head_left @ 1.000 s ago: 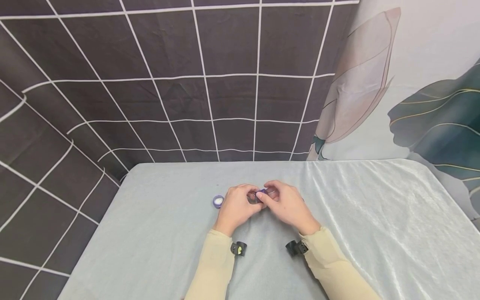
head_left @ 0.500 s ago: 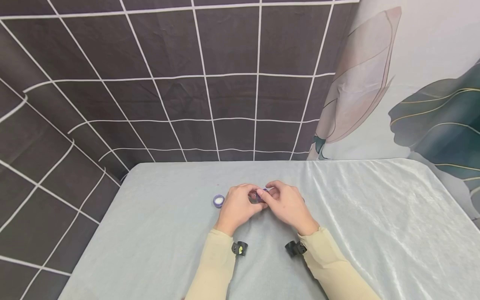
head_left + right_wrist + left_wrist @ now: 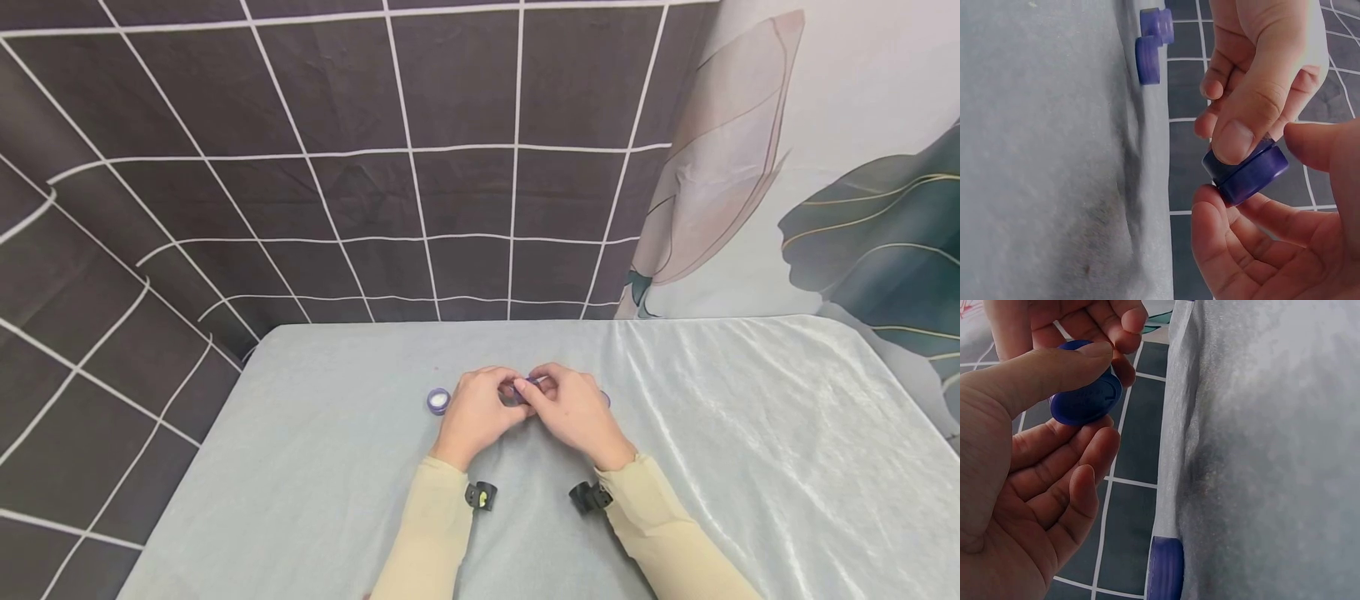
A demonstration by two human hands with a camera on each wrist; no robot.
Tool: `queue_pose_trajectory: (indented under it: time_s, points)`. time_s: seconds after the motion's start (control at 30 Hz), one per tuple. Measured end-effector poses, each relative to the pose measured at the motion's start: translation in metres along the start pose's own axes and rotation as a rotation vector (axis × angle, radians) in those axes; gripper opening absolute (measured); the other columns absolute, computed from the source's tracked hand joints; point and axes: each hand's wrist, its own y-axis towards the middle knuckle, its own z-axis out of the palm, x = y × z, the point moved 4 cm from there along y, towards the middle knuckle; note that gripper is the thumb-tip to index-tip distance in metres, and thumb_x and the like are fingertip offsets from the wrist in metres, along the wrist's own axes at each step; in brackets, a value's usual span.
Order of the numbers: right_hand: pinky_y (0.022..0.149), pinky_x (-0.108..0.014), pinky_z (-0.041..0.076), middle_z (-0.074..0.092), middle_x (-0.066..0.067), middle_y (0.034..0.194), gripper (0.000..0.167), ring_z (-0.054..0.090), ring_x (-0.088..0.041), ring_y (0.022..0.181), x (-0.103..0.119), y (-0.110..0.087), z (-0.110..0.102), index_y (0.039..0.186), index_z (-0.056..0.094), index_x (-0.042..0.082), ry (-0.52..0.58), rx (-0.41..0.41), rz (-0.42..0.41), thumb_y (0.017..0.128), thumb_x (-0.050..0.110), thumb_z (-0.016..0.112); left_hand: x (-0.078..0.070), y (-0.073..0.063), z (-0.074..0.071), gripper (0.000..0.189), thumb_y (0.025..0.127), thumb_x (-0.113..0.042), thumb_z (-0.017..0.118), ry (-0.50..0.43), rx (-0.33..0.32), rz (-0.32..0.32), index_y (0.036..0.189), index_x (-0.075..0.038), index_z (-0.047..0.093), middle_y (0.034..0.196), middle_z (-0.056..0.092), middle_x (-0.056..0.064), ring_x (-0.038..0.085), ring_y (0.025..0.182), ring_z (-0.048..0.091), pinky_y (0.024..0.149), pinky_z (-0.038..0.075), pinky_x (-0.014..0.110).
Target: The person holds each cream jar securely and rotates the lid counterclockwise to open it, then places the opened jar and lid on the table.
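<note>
Pinching the cap (image 3: 1255,178) between them, the left hand (image 3: 476,408) and right hand (image 3: 573,406) keep their other fingers loosely bent; opposed grips presumably steady it. A second cap (image 3: 438,402) sits just outside the left hand, probably for reach.

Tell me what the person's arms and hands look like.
The left sleeve and right sleeve are long, pale yellow-beige, ending around the wrists. The left hand and right hand are bare, without gloves. Each wrist bears a small black device: the left device has a yellow-green spot; the right device shows none.
</note>
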Motion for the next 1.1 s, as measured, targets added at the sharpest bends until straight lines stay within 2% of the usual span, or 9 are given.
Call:
queue_pose_trajectory:
  time_s: [0.53,0.8,1.1]
  points:
    - [0.075,-0.039,0.055,0.075,0.001,0.083,0.031,0.072,-0.017,0.082,-0.0012,0.0018,-0.0004,0.107,0.073,0.005,-0.013,-0.004,-0.046,0.095,0.033,0.068,0.0004,0.0010,0.0011,0.035,0.074,-0.030,0.088,-0.007,0.008,0.004,0.102,-0.012,0.077,0.087,0.073,-0.004,0.010,0.080,0.065,0.077,0.052,0.028]
    - [0.076,-0.040,0.054,0.074,0.003,0.082,0.030,0.071,-0.020,0.085,-0.0014,0.0020,-0.0006,0.106,0.074,0.007,-0.026,-0.003,-0.041,0.094,0.034,0.068,0.0002,0.0008,0.0017,0.032,0.076,-0.031,0.088,0.001,0.023,0.004,0.101,-0.013,0.078,0.083,0.070,-0.005,0.013,0.079,0.065,0.075,0.051,0.028]
    - [0.078,-0.039,0.055,0.075,0.002,0.084,0.030,0.071,-0.016,0.084,-0.0014,0.0021,0.0003,0.108,0.073,0.006,0.006,0.016,-0.022,0.094,0.032,0.068,0.0015,0.0000,0.0017,0.032,0.076,-0.031,0.087,0.005,0.017,0.022,0.101,-0.013,0.078,0.085,0.071,-0.005,0.012,0.078,0.064,0.075,0.051,0.028]
